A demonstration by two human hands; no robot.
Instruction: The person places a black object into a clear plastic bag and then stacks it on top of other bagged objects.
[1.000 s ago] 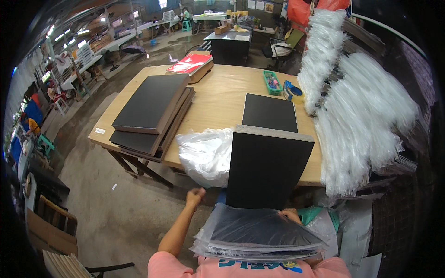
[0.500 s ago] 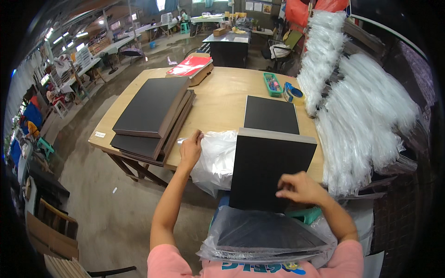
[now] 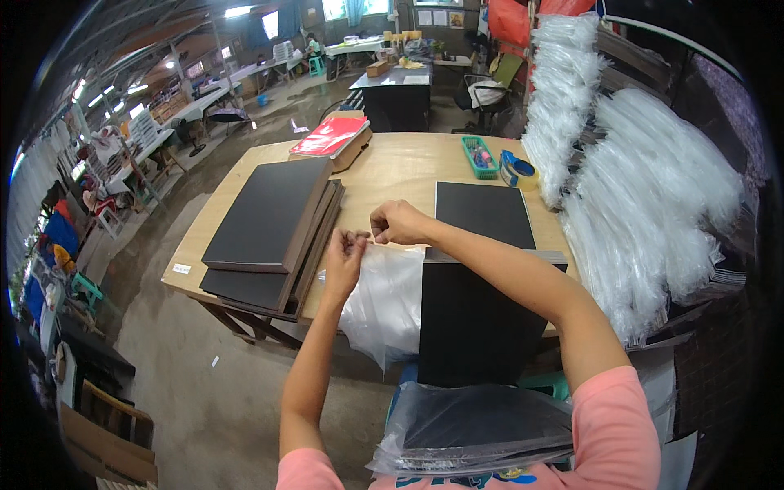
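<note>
A clear plastic bag [image 3: 384, 298] hangs over the table's near edge, its upper edge at my fingers. My left hand [image 3: 346, 260] is closed in a pinch on its upper left corner. Beside it my right hand [image 3: 398, 222], reaching across, pinches at the same top edge. To the right of the bag a thick black board stack [image 3: 469, 327] leans upright against the table edge, partly hidden behind my right forearm. Black boards wrapped in clear plastic [image 3: 482, 425] lie on my lap. A flat black board [image 3: 483, 214] rests on the table beyond my right arm.
Piled black boards [image 3: 269, 216] stand on the table's left, with a red-topped stack [image 3: 331, 136] behind. At the far right sit a green basket [image 3: 479, 159] and a tape dispenser [image 3: 517, 169]. Heaped clear plastic bags [image 3: 645, 212] fill the right side.
My right hand has moved from the front of the upright black stack, up and left, to the bag's top edge beside my left hand. The left hand stays on the bag.
</note>
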